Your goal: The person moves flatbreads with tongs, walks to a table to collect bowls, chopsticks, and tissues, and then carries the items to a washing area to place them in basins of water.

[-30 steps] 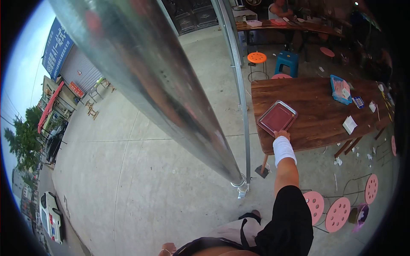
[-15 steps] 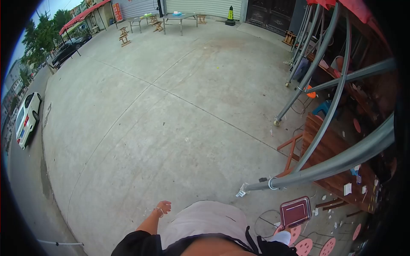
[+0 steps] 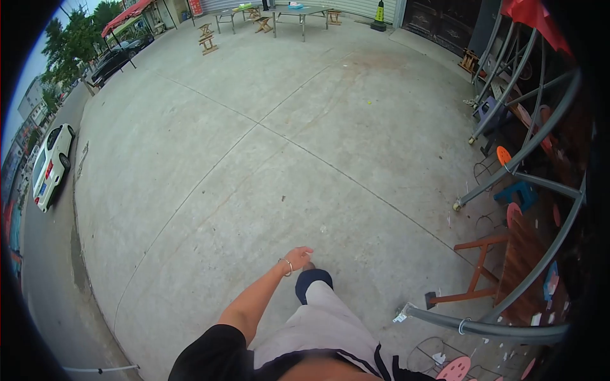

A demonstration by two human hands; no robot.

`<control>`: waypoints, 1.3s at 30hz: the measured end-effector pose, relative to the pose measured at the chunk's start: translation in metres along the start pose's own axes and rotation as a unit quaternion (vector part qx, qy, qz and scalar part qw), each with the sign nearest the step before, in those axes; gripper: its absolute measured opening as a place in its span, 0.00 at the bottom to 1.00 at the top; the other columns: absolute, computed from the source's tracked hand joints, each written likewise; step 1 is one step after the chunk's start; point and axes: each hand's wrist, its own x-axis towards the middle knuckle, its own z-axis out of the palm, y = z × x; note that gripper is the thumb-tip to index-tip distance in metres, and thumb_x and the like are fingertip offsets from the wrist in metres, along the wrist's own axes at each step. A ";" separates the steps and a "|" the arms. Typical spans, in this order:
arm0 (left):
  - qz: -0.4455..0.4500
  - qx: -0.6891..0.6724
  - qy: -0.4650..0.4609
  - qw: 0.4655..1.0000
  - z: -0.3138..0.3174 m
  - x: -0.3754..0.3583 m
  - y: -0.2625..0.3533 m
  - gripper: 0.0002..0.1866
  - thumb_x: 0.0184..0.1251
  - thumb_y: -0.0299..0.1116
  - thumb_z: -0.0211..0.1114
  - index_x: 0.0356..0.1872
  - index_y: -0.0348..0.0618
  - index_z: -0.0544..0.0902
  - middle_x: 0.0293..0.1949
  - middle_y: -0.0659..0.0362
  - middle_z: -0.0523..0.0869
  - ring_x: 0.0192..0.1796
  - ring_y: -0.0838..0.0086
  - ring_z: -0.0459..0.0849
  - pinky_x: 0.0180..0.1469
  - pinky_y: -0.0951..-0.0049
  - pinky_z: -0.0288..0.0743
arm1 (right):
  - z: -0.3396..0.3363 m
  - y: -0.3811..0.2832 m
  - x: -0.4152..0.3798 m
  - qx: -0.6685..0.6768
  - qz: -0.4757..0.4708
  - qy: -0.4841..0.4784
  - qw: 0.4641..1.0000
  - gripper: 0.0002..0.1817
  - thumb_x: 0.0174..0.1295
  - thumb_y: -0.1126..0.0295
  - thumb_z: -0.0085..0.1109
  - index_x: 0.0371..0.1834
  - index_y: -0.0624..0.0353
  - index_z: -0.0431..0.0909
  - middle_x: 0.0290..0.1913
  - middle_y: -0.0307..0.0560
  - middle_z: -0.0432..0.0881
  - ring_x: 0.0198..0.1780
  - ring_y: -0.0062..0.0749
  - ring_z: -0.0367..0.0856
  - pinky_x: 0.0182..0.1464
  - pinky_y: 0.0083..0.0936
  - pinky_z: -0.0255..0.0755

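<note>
My left hand [image 3: 297,257] swings forward in front of my body, a bracelet [image 3: 287,267] on its wrist. Its fingers are loosely bent and a little apart, with nothing seen in them. Just below it are my raised knee in pale trousers [image 3: 321,298] and a dark blue cuff [image 3: 314,280]. My right hand is out of view, and no tray shows now.
At right stand a metal frame [image 3: 438,319] of curved pipes, a wooden table [image 3: 524,270], a blue stool [image 3: 518,195] and a pink stool top [image 3: 454,368]. Far ahead are folding tables [image 3: 302,10] and a black-and-yellow post [image 3: 379,16]. A white car [image 3: 52,166] is on the road at left.
My left arm has swung forward and right, and a knee has come up. The dark red tray at lower right has left the view. The pipe frame has shifted right and down.
</note>
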 end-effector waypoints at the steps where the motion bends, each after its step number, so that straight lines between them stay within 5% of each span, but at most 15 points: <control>1: 0.005 -0.019 -0.003 1.000 -0.017 0.020 -0.004 0.19 0.56 0.31 0.57 0.50 0.42 0.78 0.33 0.54 0.84 0.37 0.72 0.82 0.41 0.72 0.75 | 0.037 -0.002 -0.001 -0.018 0.002 -0.011 1.000 0.08 0.61 0.67 0.52 0.35 0.61 0.72 0.21 0.49 0.75 0.19 0.40 0.73 0.21 0.38 0.70; 3: 0.026 -0.050 -0.003 0.998 -0.066 0.063 -0.003 0.18 0.57 0.34 0.56 0.50 0.42 0.78 0.32 0.53 0.84 0.38 0.68 0.83 0.43 0.72 0.75 | 0.127 -0.017 -0.008 -0.059 0.000 -0.044 0.997 0.08 0.60 0.67 0.52 0.35 0.61 0.73 0.21 0.50 0.76 0.19 0.42 0.74 0.22 0.40 0.71; 7: -0.157 -0.158 0.048 0.974 -0.190 0.031 -0.061 0.18 0.58 0.32 0.57 0.51 0.42 0.78 0.32 0.57 0.84 0.35 0.75 0.83 0.35 0.74 0.76 | 0.380 -0.089 -0.034 -0.293 -0.130 -0.101 0.942 0.09 0.61 0.68 0.53 0.27 0.61 0.73 0.21 0.50 0.76 0.18 0.37 0.74 0.16 0.32 0.69; 8: -0.255 -0.175 0.077 0.948 -0.220 0.010 -0.089 0.17 0.60 0.30 0.56 0.52 0.45 0.76 0.37 0.58 0.83 0.39 0.74 0.83 0.37 0.72 0.77 | 0.454 -0.111 -0.076 -0.282 -0.174 -0.096 0.939 0.10 0.60 0.69 0.57 0.23 0.60 0.73 0.21 0.48 0.76 0.18 0.35 0.74 0.16 0.31 0.69; 11: -0.422 -0.284 0.261 0.820 -0.290 -0.089 -0.191 0.15 0.61 0.32 0.56 0.50 0.45 0.76 0.37 0.57 0.82 0.36 0.63 0.83 0.36 0.57 0.77 | 0.654 -0.158 -0.197 -0.153 -0.187 -0.268 0.933 0.07 0.59 0.71 0.59 0.35 0.58 0.71 0.23 0.43 0.76 0.20 0.30 0.72 0.20 0.28 0.69; 12: -0.424 -0.438 0.162 0.776 -0.320 -0.134 -0.244 0.14 0.65 0.35 0.49 0.48 0.44 0.75 0.41 0.56 0.81 0.39 0.59 0.82 0.35 0.53 0.76 | 0.713 -0.169 -0.234 -0.125 -0.190 -0.365 0.903 0.05 0.60 0.71 0.58 0.35 0.56 0.72 0.26 0.40 0.76 0.24 0.28 0.72 0.23 0.26 0.67; 14: -0.628 -0.297 0.244 0.676 -0.352 -0.184 -0.236 0.19 0.65 0.43 0.43 0.52 0.50 0.74 0.48 0.50 0.79 0.48 0.52 0.79 0.46 0.40 0.70 | 0.820 -0.179 -0.312 -0.055 -0.193 -0.490 0.848 0.03 0.61 0.70 0.56 0.37 0.53 0.74 0.28 0.36 0.78 0.27 0.24 0.73 0.25 0.23 0.66; 16: -0.679 -0.323 0.289 0.593 -0.398 -0.181 -0.242 0.18 0.65 0.41 0.45 0.53 0.49 0.73 0.46 0.51 0.80 0.47 0.54 0.79 0.45 0.43 0.71 | 0.916 -0.180 -0.378 -0.040 -0.206 -0.524 0.825 0.03 0.61 0.70 0.56 0.37 0.53 0.74 0.32 0.36 0.80 0.30 0.22 0.75 0.26 0.23 0.67; 19: -0.673 -0.377 0.320 0.550 -0.468 -0.114 -0.267 0.18 0.64 0.38 0.48 0.53 0.47 0.73 0.45 0.52 0.80 0.45 0.57 0.80 0.43 0.47 0.73 | 1.015 -0.167 -0.426 -0.055 -0.245 -0.528 0.811 0.04 0.61 0.68 0.58 0.37 0.53 0.75 0.30 0.35 0.80 0.29 0.21 0.75 0.24 0.19 0.67; 22: -0.631 -0.402 0.305 0.589 -0.561 0.008 -0.283 0.18 0.63 0.35 0.50 0.54 0.46 0.72 0.43 0.54 0.80 0.43 0.61 0.80 0.41 0.51 0.75 | 1.093 -0.151 -0.440 -0.134 -0.280 -0.422 0.852 0.06 0.59 0.67 0.60 0.35 0.56 0.76 0.28 0.36 0.79 0.27 0.22 0.75 0.23 0.20 0.68; 25: -0.528 -0.387 0.273 0.705 -0.670 0.176 -0.267 0.18 0.63 0.32 0.53 0.55 0.45 0.71 0.42 0.55 0.80 0.41 0.64 0.81 0.39 0.55 0.78 | 1.161 -0.137 -0.462 -0.271 -0.281 -0.333 0.858 0.07 0.58 0.66 0.62 0.32 0.56 0.76 0.25 0.36 0.77 0.25 0.23 0.75 0.24 0.22 0.70; 28: -0.336 -0.395 0.191 0.833 -0.790 0.385 -0.207 0.24 0.61 0.34 0.58 0.59 0.43 0.68 0.44 0.55 0.80 0.44 0.64 0.81 0.40 0.58 0.80 | 1.241 -0.134 -0.501 -0.360 -0.289 -0.302 0.834 0.07 0.57 0.65 0.63 0.29 0.55 0.77 0.24 0.35 0.77 0.23 0.23 0.73 0.26 0.23 0.72; 31: -0.233 -0.370 0.088 0.895 -0.904 0.550 -0.119 0.32 0.62 0.43 0.60 0.64 0.41 0.60 0.52 0.50 0.76 0.54 0.61 0.77 0.46 0.54 0.79 | 1.360 -0.139 -0.515 -0.444 -0.328 -0.379 0.743 0.10 0.59 0.62 0.60 0.36 0.57 0.81 0.31 0.36 0.81 0.29 0.22 0.76 0.32 0.22 0.72; 35: -0.192 -0.416 0.073 0.886 -1.032 0.687 -0.102 0.39 0.62 0.56 0.58 0.65 0.38 0.59 0.56 0.47 0.72 0.57 0.60 0.75 0.48 0.56 0.78 | 1.551 -0.141 -0.609 -0.551 -0.327 -0.482 0.598 0.15 0.60 0.60 0.59 0.46 0.55 0.80 0.36 0.33 0.82 0.36 0.20 0.76 0.38 0.21 0.70; 39: -0.180 -0.495 0.214 0.822 -1.157 0.737 -0.137 0.25 0.64 0.43 0.60 0.53 0.33 0.71 0.46 0.51 0.79 0.47 0.66 0.80 0.43 0.63 0.79 | 1.749 -0.103 -0.710 -0.580 -0.219 -0.631 0.467 0.17 0.62 0.62 0.55 0.51 0.59 0.77 0.43 0.38 0.81 0.44 0.23 0.77 0.46 0.23 0.71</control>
